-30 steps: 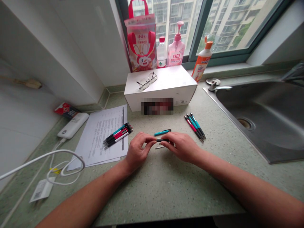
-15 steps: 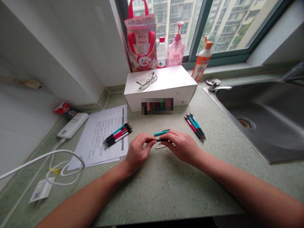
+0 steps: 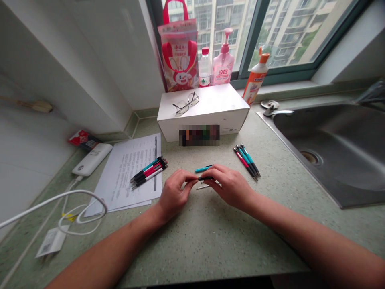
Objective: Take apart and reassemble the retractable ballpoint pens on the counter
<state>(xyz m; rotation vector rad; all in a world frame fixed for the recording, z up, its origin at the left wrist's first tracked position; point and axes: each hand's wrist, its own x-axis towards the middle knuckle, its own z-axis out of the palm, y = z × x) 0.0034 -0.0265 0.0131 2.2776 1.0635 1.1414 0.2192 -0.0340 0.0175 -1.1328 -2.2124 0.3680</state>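
My left hand [image 3: 174,192] and my right hand [image 3: 229,184] meet over the green speckled counter [image 3: 210,237], both pinching a small black pen part [image 3: 205,178] between their fingertips. Just behind the fingers lies a teal pen barrel [image 3: 202,169], and a thin pale refill [image 3: 203,186] lies under my right hand. A bundle of several pens [image 3: 149,171] rests on a printed sheet [image 3: 129,172] to the left. Another group of several pens [image 3: 247,160] lies on the counter to the right.
A white box [image 3: 204,110] with glasses [image 3: 185,102] on top stands behind. A red bag [image 3: 179,52], bottles [image 3: 222,64] and an orange-capped bottle [image 3: 255,76] line the window. A steel sink [image 3: 337,144] is at right. A power bank [image 3: 92,159] and white cable [image 3: 60,200] lie left.
My right hand has shifted slightly left and its fingers have turned a little on the black part. Everything else stays put.
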